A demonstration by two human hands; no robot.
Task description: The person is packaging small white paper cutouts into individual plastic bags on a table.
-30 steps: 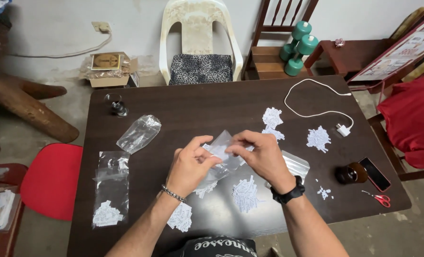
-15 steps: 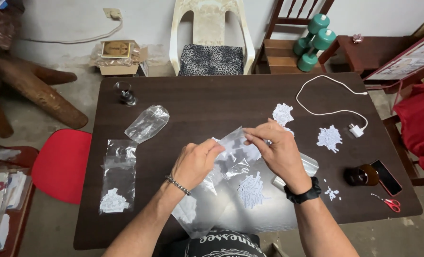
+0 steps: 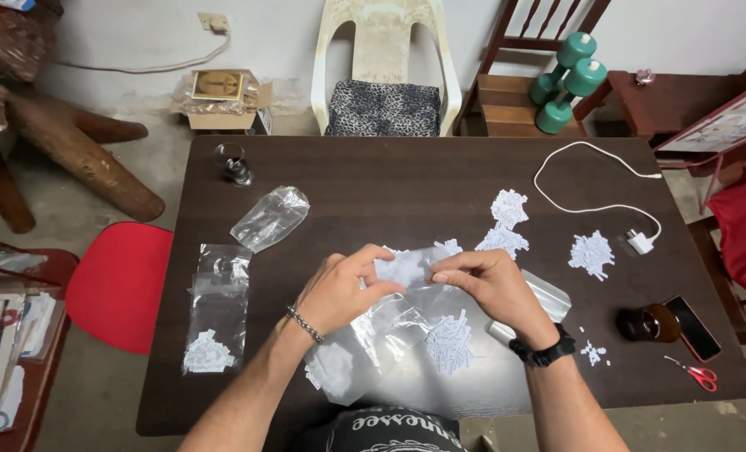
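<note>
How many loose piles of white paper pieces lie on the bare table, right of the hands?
3: two piles near the table's middle, one beside the white charger. The hands may hide others.

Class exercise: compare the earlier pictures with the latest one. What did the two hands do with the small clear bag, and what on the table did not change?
Both hands, left hand and right hand, kept hold of the small clear bag throughout, fingertips drawing closer together at its top edge. The paper-scrap piles, white cable, scissors and filled bags on the dark table stayed where they were.

Cardboard box (image 3: 220,99) on the floor; dark phone (image 3: 696,327) at the table's right edge.
</note>
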